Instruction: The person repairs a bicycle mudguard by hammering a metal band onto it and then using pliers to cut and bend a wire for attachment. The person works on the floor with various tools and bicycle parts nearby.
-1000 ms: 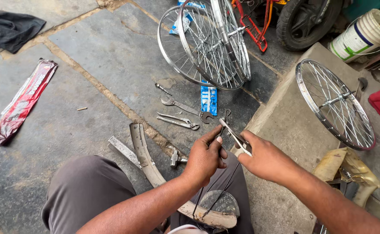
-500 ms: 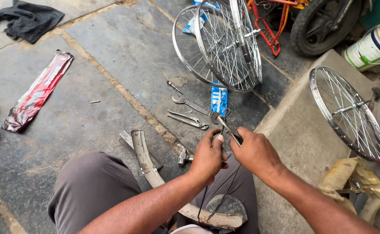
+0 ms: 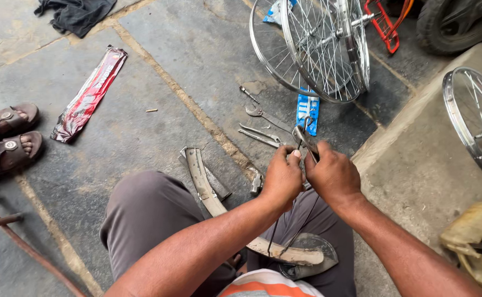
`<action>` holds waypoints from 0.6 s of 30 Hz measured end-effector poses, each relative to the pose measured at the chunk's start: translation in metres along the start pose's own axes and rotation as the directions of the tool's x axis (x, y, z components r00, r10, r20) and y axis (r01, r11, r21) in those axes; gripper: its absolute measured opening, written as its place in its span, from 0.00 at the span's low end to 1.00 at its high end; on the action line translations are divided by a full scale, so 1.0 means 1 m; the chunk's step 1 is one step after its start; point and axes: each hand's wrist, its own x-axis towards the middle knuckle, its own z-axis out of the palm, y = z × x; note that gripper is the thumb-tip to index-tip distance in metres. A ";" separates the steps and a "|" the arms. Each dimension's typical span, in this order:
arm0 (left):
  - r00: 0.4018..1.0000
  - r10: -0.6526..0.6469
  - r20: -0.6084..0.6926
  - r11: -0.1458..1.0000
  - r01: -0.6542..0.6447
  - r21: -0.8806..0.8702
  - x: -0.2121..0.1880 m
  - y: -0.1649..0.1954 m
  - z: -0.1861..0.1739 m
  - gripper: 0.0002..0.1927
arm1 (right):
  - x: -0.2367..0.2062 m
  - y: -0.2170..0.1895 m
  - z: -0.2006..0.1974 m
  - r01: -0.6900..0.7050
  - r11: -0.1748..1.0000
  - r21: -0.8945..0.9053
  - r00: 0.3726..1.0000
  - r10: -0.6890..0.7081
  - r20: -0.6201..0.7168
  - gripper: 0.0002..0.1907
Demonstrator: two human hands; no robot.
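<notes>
Hands, left [image 3: 282, 179] and right [image 3: 333, 175], close together, clamped on pliers [image 3: 306, 140] and thin wire [image 3: 298, 228]; wheels [image 3: 320, 47] and wrenches [image 3: 263, 132] lie untouched on floor [image 3: 142, 137], work seemingly midway.

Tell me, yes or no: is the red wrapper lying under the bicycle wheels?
No, the red wrapper lies flat on the floor, apart from the bicycle wheels.

Bare stone floor [image 3: 142, 137] lay open left of the hands, while wrenches [image 3: 263, 124], a blue packet [image 3: 307, 113] and leaning spoked wheels [image 3: 318, 49] crowded ahead, a concrete step [image 3: 422, 170] blocked right, and a curved fender [image 3: 202, 179] lay just beside the knee.
</notes>
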 end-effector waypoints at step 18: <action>0.974 0.078 0.211 0.979 -0.035 -0.203 -0.005 0.046 -0.029 0.18 | -0.038 0.115 -0.029 -0.478 0.603 0.639 0.875 0.387 0.290 0.17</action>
